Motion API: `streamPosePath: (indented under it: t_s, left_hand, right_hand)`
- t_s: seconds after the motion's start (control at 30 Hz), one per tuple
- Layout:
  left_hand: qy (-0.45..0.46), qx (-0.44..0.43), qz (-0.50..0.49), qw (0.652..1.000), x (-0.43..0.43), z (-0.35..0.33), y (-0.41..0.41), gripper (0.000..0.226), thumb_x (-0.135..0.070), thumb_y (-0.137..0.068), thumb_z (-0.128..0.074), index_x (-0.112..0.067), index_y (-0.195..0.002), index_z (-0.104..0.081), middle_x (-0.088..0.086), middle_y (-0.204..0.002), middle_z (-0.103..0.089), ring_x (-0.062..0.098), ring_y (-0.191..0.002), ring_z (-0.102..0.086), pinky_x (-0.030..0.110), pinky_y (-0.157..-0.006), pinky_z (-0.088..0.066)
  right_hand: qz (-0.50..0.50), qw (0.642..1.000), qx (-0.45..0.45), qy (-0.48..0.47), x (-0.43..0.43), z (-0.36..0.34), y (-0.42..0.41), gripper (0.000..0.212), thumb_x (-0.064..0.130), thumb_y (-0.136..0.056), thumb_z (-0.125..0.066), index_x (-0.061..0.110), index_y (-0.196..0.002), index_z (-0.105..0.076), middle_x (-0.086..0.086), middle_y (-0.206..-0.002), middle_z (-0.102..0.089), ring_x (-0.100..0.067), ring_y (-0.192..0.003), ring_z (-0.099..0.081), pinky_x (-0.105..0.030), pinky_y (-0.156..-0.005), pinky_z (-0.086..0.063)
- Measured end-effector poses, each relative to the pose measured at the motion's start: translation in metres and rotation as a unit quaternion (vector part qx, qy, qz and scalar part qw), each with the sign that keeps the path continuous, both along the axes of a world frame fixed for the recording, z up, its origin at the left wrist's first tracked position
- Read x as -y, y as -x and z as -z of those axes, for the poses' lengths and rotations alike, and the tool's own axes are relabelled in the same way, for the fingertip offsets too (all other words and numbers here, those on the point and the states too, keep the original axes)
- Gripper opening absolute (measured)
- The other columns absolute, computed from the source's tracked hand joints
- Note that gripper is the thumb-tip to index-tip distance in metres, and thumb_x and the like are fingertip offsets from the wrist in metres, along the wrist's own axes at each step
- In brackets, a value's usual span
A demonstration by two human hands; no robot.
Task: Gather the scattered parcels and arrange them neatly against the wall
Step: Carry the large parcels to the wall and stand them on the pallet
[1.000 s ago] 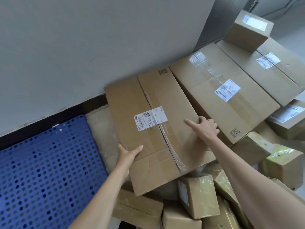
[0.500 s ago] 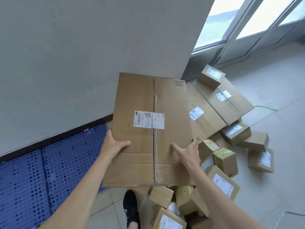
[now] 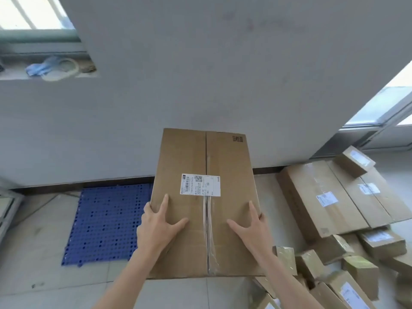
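Observation:
A large flat cardboard box (image 3: 185, 159) with a white shipping label is held up off the floor in front of the grey wall (image 3: 200, 74). My left hand (image 3: 157, 228) grips its left edge, thumb on top and fingers wrapped round the side. My right hand (image 3: 252, 228) grips the right edge the same way. Two long flat parcels (image 3: 330, 197) lie on the floor at the right by the wall, a small box (image 3: 354, 160) on top of them. Several small parcels (image 3: 356, 266) lie scattered at the lower right.
A blue perforated plastic mat (image 3: 104, 221) lies on the tiled floor against the wall's dark skirting at the left. A window ledge (image 3: 44, 70) at upper left holds a tape roll and blue cloth. Glass doors (image 3: 383, 121) stand at the right.
The large box has been lifted off the parcel pile and carried left and up, toward the wall above the blue mat. Both hands shifted to grip its side edges.

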State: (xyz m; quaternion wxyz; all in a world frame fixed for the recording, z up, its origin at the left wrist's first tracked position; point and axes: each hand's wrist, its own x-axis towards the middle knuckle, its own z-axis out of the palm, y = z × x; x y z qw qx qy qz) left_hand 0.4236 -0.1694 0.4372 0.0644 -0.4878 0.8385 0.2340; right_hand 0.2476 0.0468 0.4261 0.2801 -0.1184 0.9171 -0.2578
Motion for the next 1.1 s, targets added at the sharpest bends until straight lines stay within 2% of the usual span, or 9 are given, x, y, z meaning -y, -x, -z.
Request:
streamPosePath:
  t_s: [0.1,0.23,0.4,0.73,0.93,1.1]
  left_hand:
    - [0.008,0.006,-0.035,0.999,0.055,0.009,-0.088,0.104,-0.096,-0.058,-0.036,-0.052,-0.147,-0.007,0.012,-0.152,-0.020,0.030,-0.129,-0.043,0.046,-0.086,-0.049]
    - [0.007,0.023,-0.075,0.997,0.135,0.019,-0.195,0.105,-0.096,-0.056,-0.038,-0.052,-0.148,-0.011,0.012,-0.151,-0.022,0.029,-0.129,-0.044,0.046,-0.088,-0.048]
    - [-0.005,0.056,-0.112,0.992,0.223,0.042,-0.291,0.107,-0.097,-0.053,-0.036,-0.052,-0.148,-0.014,0.012,-0.150,-0.024,0.030,-0.127,-0.045,0.044,-0.090,-0.047]
    - [-0.041,0.071,-0.176,0.981,0.375,0.163,-0.368,0.106,-0.096,-0.052,-0.044,-0.056,-0.146,-0.016,0.010,-0.152,-0.021,0.026,-0.135,-0.039,0.043,-0.096,-0.044]
    - [-0.074,0.083,-0.194,0.975,0.428,0.273,-0.402,0.111,-0.100,-0.042,-0.040,-0.062,-0.142,-0.011,0.010,-0.154,-0.022,0.021,-0.134,-0.043,0.040,-0.099,-0.044]
    - [-0.079,0.066,-0.146,0.984,0.475,0.382,-0.411,0.108,-0.098,-0.045,-0.044,-0.063,-0.141,-0.009,0.004,-0.153,-0.018,0.020,-0.133,-0.042,0.038,-0.099,-0.048]
  right_hand:
    - [-0.040,0.999,-0.002,-0.019,0.071,0.007,-0.072,0.105,0.089,-0.059,-0.052,0.052,-0.147,-0.008,0.000,-0.138,-0.034,-0.023,-0.126,-0.042,-0.046,-0.095,-0.045]
    - [-0.077,0.996,0.007,-0.032,0.166,0.020,-0.169,0.106,0.085,-0.062,-0.054,0.046,-0.150,-0.011,-0.003,-0.146,-0.030,-0.024,-0.133,-0.036,-0.044,-0.096,-0.044]
    - [-0.112,0.992,0.038,-0.041,0.268,0.047,-0.254,0.111,0.090,-0.056,-0.048,0.046,-0.150,-0.011,-0.003,-0.149,-0.023,-0.025,-0.135,-0.035,-0.045,-0.095,-0.043]
    - [-0.156,0.981,0.036,-0.105,0.447,0.169,-0.319,0.113,0.094,-0.053,-0.042,0.049,-0.149,-0.004,-0.006,-0.155,-0.015,-0.026,-0.138,-0.033,-0.040,-0.096,-0.044]
    - [-0.145,0.976,0.048,-0.158,0.509,0.260,-0.349,0.113,0.091,-0.054,-0.051,0.048,-0.148,-0.006,-0.004,-0.154,-0.016,-0.023,-0.137,-0.031,-0.039,-0.102,-0.042]
    - [-0.092,0.972,0.083,-0.198,0.544,0.356,-0.369,0.116,0.089,-0.058,-0.056,0.046,-0.150,0.001,-0.007,-0.156,-0.009,-0.027,-0.142,-0.024,-0.041,-0.112,-0.033]
